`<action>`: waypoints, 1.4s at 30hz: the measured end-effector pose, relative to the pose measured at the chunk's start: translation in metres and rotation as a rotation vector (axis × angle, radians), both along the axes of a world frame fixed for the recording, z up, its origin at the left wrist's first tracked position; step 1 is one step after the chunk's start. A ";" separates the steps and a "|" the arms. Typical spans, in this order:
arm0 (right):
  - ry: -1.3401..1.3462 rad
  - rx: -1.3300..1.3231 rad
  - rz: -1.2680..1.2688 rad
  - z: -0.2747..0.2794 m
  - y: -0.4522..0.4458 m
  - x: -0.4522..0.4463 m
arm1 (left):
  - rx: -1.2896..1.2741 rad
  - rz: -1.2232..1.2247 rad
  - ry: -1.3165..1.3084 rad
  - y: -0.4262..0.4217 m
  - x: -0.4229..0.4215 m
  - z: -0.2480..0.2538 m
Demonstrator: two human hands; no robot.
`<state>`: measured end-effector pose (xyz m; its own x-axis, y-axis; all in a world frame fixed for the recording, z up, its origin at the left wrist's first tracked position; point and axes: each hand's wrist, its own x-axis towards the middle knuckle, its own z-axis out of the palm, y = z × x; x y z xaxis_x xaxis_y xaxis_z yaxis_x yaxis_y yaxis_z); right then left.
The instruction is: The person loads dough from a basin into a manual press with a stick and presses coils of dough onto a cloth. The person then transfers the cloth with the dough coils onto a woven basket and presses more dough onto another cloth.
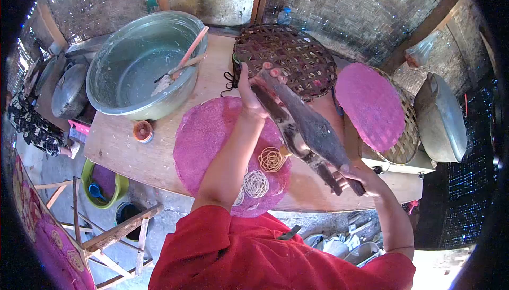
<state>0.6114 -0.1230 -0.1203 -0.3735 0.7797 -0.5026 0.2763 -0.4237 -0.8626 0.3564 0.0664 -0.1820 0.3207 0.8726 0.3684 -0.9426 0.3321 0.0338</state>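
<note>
A dark, worn wooden tool [313,125] with two long pieces slants over the table, held up in both hands. My left hand [252,91] grips its upper end, with fingertips showing over the far edge. My right hand [363,178] is closed round its lower end. Below it lies a round pink sheet [204,136] on the wooden table [119,139]. On that sheet are a coil of tan strands [272,159] and coils of white strands [255,184].
A big green basin [132,72] with utensils stands at back left, a small jar [143,131] before it. Behind is a woven basket [286,59]. Another pink sheet [370,107] lies on a woven tray at right, beside a metal pot [440,117]. Part of a person [40,125] shows far left.
</note>
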 end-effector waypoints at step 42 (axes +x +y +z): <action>0.055 -0.160 0.054 0.006 0.094 -0.046 | -0.099 0.146 0.095 0.059 -0.067 0.001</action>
<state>0.5658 -0.0286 -0.1144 -0.4429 0.6694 -0.5964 0.2569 -0.5426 -0.7997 0.2897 0.1255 -0.1811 0.2175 0.9427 0.2530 -0.9751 0.1984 0.0989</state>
